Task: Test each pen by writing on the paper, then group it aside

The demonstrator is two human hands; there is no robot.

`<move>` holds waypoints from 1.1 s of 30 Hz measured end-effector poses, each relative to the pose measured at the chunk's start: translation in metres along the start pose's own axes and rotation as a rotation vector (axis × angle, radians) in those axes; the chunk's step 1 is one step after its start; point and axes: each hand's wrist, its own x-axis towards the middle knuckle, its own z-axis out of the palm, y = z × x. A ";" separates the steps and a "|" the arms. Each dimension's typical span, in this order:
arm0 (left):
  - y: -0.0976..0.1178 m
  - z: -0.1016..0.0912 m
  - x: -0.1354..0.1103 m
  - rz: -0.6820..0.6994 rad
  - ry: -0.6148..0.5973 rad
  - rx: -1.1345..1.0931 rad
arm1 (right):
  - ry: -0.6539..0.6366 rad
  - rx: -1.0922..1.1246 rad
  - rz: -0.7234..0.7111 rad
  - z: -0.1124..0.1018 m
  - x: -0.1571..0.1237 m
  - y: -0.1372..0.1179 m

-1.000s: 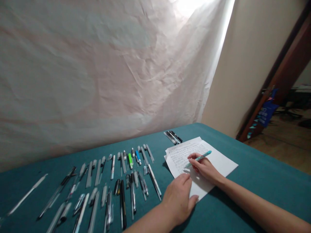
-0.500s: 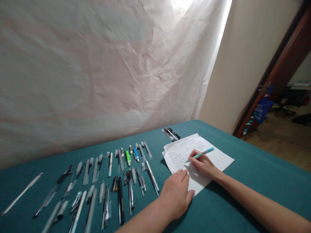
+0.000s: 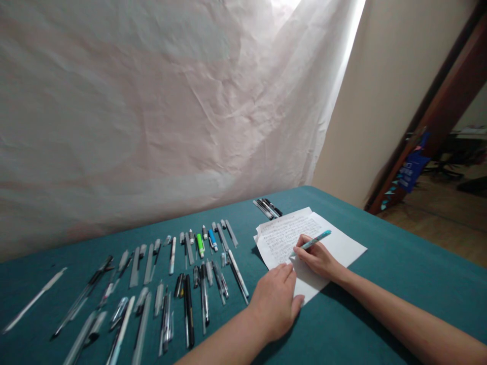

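Note:
My right hand (image 3: 317, 258) grips a light blue pen (image 3: 315, 239) with its tip down on a white sheet of paper (image 3: 344, 246) covered in lines of handwriting. My left hand (image 3: 274, 303) lies flat on the teal table (image 3: 399, 268), fingertips pressing the sheet's near left corner. The sheet sits on a small stack of paper at the table's right half.
Several pens lie in rows on the table left of the paper, among them a green one (image 3: 200, 245) and a blue one (image 3: 212, 241). A few dark pens (image 3: 268, 208) lie behind the sheet. A creased white cloth (image 3: 152, 111) hangs behind. A doorway (image 3: 441, 137) opens at right.
The view has shifted slightly. My right hand and the pen have moved a little along the sheet; my left hand stays pressed on the corner.

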 end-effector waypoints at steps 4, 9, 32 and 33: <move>0.000 0.001 0.000 -0.001 0.003 -0.001 | 0.001 0.005 0.000 0.000 0.000 0.000; 0.000 0.002 0.000 0.000 0.003 0.004 | -0.010 0.007 -0.004 -0.001 -0.001 0.000; 0.000 0.000 0.000 0.005 0.008 0.005 | 0.001 0.025 0.004 -0.002 0.000 0.001; 0.001 0.000 0.000 0.005 0.010 0.007 | 0.001 0.023 0.000 -0.003 0.000 0.001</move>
